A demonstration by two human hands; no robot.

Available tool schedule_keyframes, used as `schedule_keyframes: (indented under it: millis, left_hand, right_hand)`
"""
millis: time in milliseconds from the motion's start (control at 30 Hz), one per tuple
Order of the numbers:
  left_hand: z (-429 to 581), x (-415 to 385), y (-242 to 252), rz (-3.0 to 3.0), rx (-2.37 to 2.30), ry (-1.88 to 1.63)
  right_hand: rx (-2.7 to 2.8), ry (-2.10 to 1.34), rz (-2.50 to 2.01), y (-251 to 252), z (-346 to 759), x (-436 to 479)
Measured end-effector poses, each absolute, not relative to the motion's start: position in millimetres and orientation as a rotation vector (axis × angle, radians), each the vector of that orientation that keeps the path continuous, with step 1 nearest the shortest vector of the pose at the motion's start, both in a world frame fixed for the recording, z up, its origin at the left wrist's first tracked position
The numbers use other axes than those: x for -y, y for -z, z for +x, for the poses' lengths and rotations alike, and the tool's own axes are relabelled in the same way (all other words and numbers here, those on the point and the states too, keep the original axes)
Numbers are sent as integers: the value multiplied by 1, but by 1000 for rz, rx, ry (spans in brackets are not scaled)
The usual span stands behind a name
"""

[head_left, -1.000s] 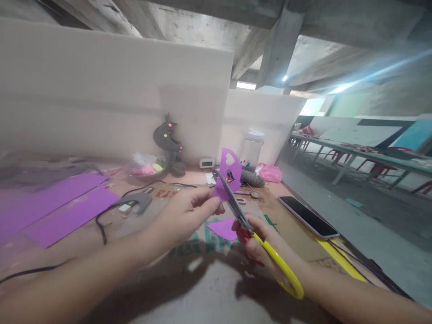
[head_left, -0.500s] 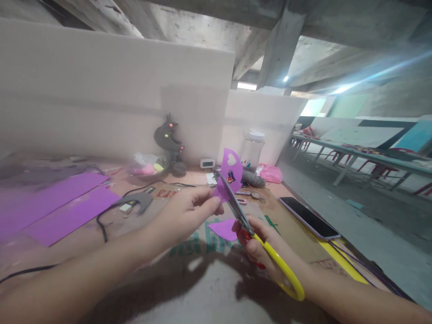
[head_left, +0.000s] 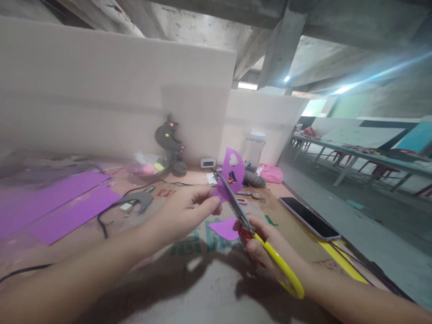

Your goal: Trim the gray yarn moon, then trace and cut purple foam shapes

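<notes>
Between thumb and fingers, my left hand (head_left: 197,204) pinches the lower corner of a purple paper cutout (head_left: 238,170) with a heart-shaped hole and another hole below it. My right hand (head_left: 261,240) grips scissors (head_left: 281,265) with yellow and red handles. Their blades point up and to the left and lie against the cutout, close to my left fingertips. Below the blades, a second purple paper piece (head_left: 222,228) rests on the cardboard (head_left: 189,265), partly hidden by my right hand.
Purple sheets (head_left: 64,202) and a black cable (head_left: 104,220) lie at left. Behind stand a bowl (head_left: 148,168), a dark moon-shaped figure (head_left: 168,137), a small clock (head_left: 208,163) and a clear bottle (head_left: 254,148). Grey yarn (head_left: 254,179), a pink bag (head_left: 271,173) and a phone (head_left: 308,217) are at right.
The red-handled side of the scissors has drawn up slightly toward the yellow one, so the handles look closer together. My left hand keeps its pinch on the paper cutout, nearly still.
</notes>
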State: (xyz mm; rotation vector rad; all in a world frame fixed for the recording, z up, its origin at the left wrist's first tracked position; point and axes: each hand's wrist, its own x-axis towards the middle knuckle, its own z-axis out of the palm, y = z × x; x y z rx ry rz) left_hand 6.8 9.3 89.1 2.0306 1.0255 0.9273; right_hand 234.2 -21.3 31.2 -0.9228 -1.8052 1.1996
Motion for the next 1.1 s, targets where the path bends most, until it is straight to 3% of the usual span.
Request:
schedule_keyframes:
  millis: [1100]
  left_hand:
    - [-1, -15, -95, 2154, -1068, -1026]
  right_hand:
    - [1740, -1252, -912, -26, 234, 23]
